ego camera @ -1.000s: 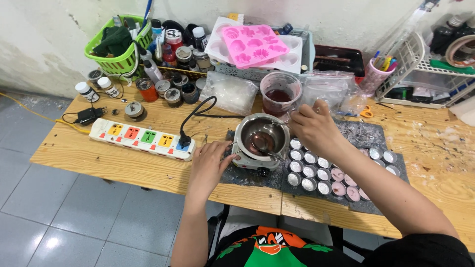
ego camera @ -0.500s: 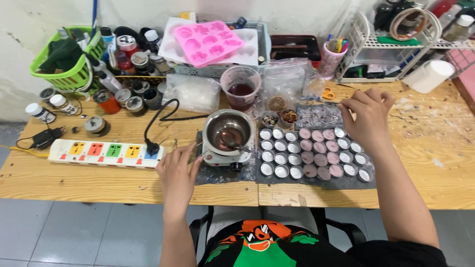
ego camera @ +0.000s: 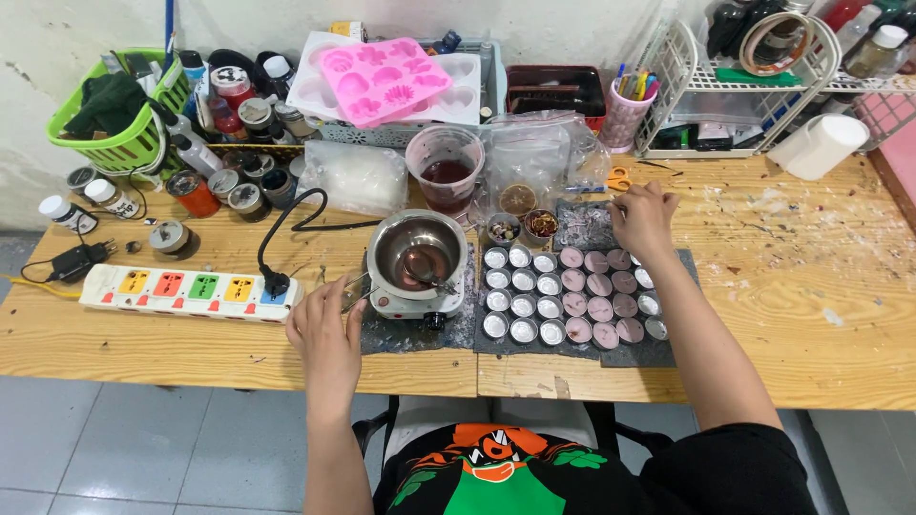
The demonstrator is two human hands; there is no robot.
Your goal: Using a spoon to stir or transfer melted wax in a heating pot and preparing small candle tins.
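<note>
My left hand [ego camera: 324,329] rested just left of the small melting pot [ego camera: 416,253], fingers loosely curled at its handle; whether they gripped it I couldn't tell. My right hand [ego camera: 643,217] hovered right of the pot, fingers bent, over the tealight cups [ego camera: 563,294].

A long wooden table [ego camera: 840,315] of pale planks stands against a scuffed, off-white wall [ego camera: 57,29]. Below it lies a floor [ego camera: 143,448] of grey tiles. Even, soft light falls over the tabletop, and a black chair [ego camera: 382,434] shows under the table's near edge.
</note>
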